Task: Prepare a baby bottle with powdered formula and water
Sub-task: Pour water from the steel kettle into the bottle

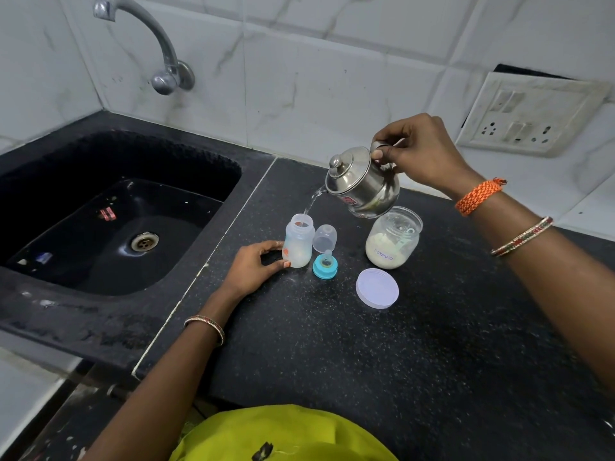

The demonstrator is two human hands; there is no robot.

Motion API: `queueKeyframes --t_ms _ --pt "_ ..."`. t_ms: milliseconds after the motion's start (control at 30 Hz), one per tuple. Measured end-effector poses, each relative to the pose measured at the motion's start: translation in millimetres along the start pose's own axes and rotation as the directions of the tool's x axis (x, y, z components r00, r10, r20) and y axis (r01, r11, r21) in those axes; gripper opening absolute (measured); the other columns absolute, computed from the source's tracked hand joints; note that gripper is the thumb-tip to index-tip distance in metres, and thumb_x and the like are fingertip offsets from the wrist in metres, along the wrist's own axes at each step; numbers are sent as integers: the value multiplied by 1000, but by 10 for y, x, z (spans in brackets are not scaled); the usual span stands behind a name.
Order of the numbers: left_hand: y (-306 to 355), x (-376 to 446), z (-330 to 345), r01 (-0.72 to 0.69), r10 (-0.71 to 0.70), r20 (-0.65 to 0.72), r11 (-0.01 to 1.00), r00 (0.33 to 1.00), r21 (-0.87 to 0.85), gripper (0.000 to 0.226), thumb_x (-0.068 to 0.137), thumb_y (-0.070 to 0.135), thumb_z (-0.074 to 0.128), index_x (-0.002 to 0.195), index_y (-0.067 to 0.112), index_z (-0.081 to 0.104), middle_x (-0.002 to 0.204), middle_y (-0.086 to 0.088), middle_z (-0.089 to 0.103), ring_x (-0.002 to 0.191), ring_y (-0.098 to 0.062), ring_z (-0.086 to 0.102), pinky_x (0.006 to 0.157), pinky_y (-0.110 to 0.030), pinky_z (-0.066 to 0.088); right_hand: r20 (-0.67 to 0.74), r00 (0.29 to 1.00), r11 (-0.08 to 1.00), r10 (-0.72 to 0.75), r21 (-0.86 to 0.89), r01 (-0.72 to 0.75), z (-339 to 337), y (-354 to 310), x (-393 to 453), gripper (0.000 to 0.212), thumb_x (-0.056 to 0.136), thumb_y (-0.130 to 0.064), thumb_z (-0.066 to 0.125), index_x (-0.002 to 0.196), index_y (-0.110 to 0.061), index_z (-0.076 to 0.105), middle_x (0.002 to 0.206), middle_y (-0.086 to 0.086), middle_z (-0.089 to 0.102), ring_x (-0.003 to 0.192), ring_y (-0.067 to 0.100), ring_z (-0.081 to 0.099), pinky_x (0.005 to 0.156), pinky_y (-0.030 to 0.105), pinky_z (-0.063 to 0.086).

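Note:
An open, translucent baby bottle [299, 242] stands upright on the black counter [332, 344]. My left hand [254, 269] grips its lower side with thumb and fingers. My right hand [421, 151] holds a small steel kettle [361, 181] by its handle, tilted left. A thin stream of water [312, 202] runs from its spout into the bottle's mouth. The teal nipple ring [325, 266] and the clear cap [324, 238] lie just right of the bottle. A glass jar of formula powder [392, 239] stands open with a scoop inside, under the kettle. Its white lid [377, 287] lies in front.
A black sink [109, 227] with a metal drain takes up the left, and a steel tap [156, 44] juts from the tiled wall above it. A white socket panel [529, 114] sits on the wall at the right. My yellow-green garment [283, 434] shows at the bottom.

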State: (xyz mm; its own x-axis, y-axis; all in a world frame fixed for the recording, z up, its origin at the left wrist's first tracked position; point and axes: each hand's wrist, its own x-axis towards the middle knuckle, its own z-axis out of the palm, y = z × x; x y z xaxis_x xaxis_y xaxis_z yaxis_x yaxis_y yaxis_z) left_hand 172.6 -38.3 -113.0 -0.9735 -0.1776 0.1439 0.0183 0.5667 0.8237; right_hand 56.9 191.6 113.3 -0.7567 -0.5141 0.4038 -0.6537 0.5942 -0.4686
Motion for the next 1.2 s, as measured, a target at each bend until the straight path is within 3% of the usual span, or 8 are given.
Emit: queueKeyframes --t_ms 167,367,767,900,1033,1200 --pt "10 -9 -4 -1 1 1 1000 1000 -3 46 78 21 74 121 14 61 123 -1 64 106 -2 56 94 -17 38 -3 1000 1000 6 0 -6 16 2 7 11 81 -13 72 92 -11 74 77 0 68 75 17 70 77 42 59" --pt "2 0 -4 -7 7 -8 1000 1000 18 45 77 20 75 119 13 63 120 -1 66 104 0 56 83 6 31 -5 1000 1000 0 6 1 12 -17 11 9 81 -14 72 90 -11 74 77 -1 69 73 16 70 75 43 59" --pt "0 4 -2 -6 6 -9 1000 1000 24 45 78 21 74 120 14 62 121 0 65 104 1 55 80 7 31 -34 999 1000 10 5 -9 -1 -12 -8 12 80 -16 73 91 -12 74 77 0 69 76 18 71 76 43 59" --pt "-10 10 2 -7 7 -11 1000 1000 19 45 77 22 74 120 15 62 121 2 65 105 1 56 82 4 32 -48 999 1000 21 21 -20 -12 -13 -9 10 80 -16 73 89 -13 74 78 1 71 76 19 71 76 45 58" --pt "-20 7 2 -16 16 -6 1000 1000 7 45 77 23 74 120 15 63 121 2 65 109 -3 58 93 -13 39 -52 998 1000 21 5 -21 -39 -22 -3 12 79 -18 74 91 -15 75 78 -1 70 77 18 71 77 45 58" --pt "-24 6 7 -15 15 -12 1000 1000 -19 44 76 22 75 118 14 64 119 1 67 108 -4 59 97 -19 42 -60 998 1000 21 -11 -21 -52 -25 -14 13 79 -18 74 92 -15 75 78 -1 69 78 18 70 78 45 58"
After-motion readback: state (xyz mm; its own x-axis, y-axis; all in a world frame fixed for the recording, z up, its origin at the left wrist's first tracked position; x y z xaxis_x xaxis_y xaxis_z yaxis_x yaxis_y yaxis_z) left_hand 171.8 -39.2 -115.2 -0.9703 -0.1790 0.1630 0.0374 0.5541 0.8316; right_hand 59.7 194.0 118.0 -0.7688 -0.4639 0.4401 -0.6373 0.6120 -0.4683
